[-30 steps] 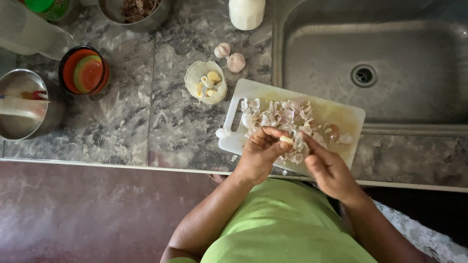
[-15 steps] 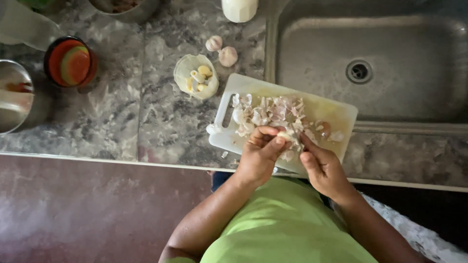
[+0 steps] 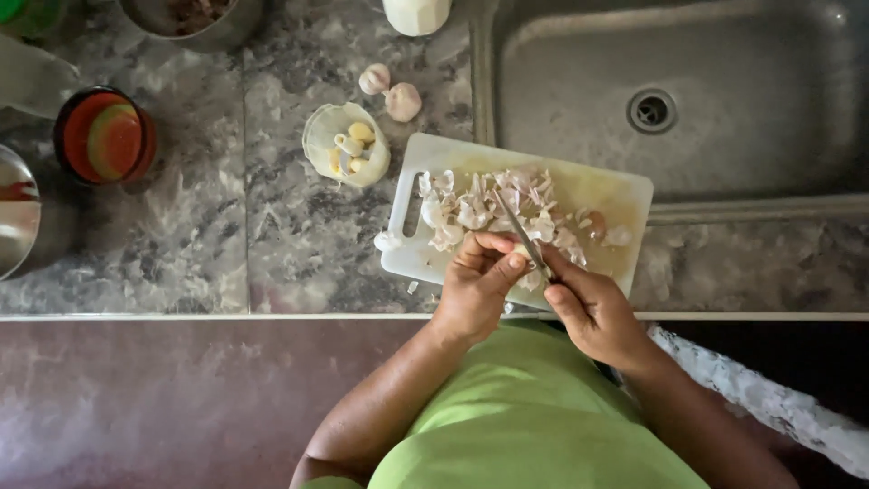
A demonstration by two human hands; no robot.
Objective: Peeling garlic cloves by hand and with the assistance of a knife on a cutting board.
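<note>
My left hand point(image 3: 478, 282) pinches a small garlic clove at the near edge of a white cutting board point(image 3: 625, 204). My right hand point(image 3: 588, 303) grips a small knife point(image 3: 518, 232), its blade pointing away over a pile of garlic skins point(image 3: 493, 206) on the board. Both hands nearly touch each other. The clove is mostly hidden by my fingers.
A small pale bowl point(image 3: 321, 136) with peeled cloves stands left of the board, two garlic pieces point(image 3: 391, 91) behind it. A steel sink point(image 3: 670, 100) lies at the right. A red cup point(image 3: 104, 140), metal pots point(image 3: 18, 213) and a white container point(image 3: 416, 14) stand on the marble counter.
The knife blade now shows pointing away over the skins, and my hands sit a little closer to the board's near edge. The view has shifted slightly.
</note>
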